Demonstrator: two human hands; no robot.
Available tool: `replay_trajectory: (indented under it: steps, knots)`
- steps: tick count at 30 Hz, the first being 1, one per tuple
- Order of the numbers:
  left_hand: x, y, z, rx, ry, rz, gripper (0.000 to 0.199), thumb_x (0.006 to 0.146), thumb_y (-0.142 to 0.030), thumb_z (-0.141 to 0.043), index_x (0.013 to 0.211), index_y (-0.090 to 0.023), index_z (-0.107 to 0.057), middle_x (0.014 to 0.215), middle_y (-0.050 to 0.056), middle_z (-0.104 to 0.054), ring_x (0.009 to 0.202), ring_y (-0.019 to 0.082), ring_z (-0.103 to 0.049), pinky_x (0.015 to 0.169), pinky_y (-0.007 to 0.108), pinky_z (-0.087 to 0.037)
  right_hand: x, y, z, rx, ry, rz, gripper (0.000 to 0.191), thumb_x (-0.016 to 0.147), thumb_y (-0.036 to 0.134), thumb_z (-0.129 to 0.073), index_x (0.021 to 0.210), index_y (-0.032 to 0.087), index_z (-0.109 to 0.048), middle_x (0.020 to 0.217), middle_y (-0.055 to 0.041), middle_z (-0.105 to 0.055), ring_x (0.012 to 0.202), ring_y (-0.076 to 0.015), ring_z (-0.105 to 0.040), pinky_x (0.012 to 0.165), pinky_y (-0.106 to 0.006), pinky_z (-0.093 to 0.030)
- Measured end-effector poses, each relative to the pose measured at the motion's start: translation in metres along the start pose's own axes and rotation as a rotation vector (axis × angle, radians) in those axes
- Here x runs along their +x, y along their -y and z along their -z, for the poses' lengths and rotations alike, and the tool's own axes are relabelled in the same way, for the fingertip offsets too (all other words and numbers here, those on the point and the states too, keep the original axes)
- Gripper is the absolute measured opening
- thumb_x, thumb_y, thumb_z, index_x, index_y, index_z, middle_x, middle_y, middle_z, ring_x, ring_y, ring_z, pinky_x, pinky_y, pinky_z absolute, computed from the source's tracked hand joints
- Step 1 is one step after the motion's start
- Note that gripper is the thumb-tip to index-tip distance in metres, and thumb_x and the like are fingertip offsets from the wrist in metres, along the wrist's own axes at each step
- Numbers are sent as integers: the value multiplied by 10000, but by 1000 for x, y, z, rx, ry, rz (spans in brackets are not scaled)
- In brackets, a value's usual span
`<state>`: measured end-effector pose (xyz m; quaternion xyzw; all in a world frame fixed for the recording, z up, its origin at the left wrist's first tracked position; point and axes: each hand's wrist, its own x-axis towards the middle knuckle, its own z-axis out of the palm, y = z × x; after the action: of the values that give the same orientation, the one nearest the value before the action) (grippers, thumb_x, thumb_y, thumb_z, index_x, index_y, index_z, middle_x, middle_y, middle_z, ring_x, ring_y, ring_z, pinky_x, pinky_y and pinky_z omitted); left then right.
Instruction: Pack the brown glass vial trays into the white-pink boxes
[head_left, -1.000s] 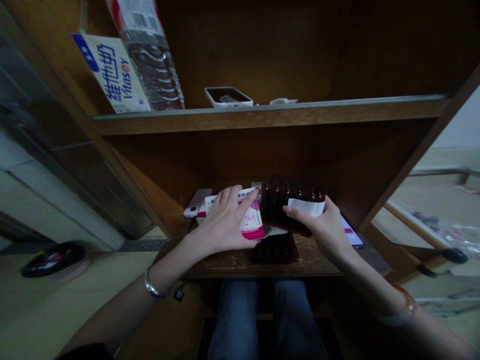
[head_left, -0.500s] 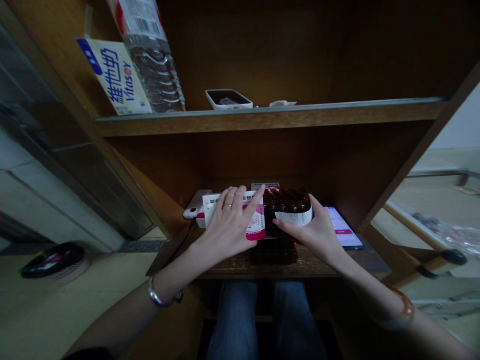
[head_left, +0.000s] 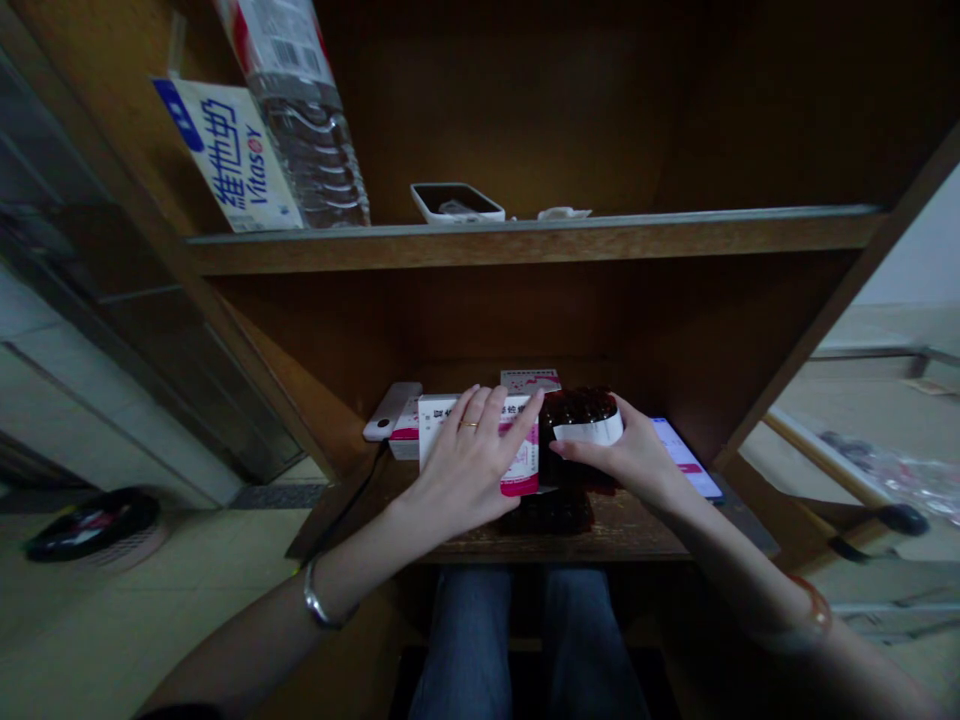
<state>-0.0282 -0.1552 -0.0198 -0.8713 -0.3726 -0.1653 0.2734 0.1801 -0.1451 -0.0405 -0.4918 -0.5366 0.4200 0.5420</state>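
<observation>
My left hand [head_left: 469,455] is closed over a white and magenta box [head_left: 529,455], its fingers spread across the printed face. My right hand [head_left: 634,445] grips a bundle of dark brown blister packs [head_left: 577,405] wrapped with a white paper band [head_left: 592,430]. The bundle's left end is at the box's right end; whether it is partly inside is not clear. Another dark blister pack [head_left: 547,512] lies below on the desk board [head_left: 630,535]. Behind the box stands a second pink and white box [head_left: 529,379], and one more [head_left: 405,435] is at the left.
A phone with a lit screen [head_left: 686,460] lies right of my right hand. A white device [head_left: 391,410] with a cable is at the left. The upper shelf [head_left: 540,238] holds a Vitasoy carton [head_left: 232,155], a water bottle [head_left: 315,150] and a white tray [head_left: 457,203]. A basket [head_left: 97,530] stands on the floor.
The box and my left hand have moved slightly right and down. The bundle is a little lower, and less of it shows beside the box.
</observation>
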Motion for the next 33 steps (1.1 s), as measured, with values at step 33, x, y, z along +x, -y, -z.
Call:
replay_trajectory:
  steps: [33]
  knots:
    - [5,-5,10,-164,-197,-38,676,720,-456,-771,1349,-322,-562,1389,176,-352,1284,411,-427,1039,596,-392,-1,4,-2,246,51,-31,602,509,304,-913,1032,211,-629,982,-37,-739,860,-202,-681,817,-335,-532]
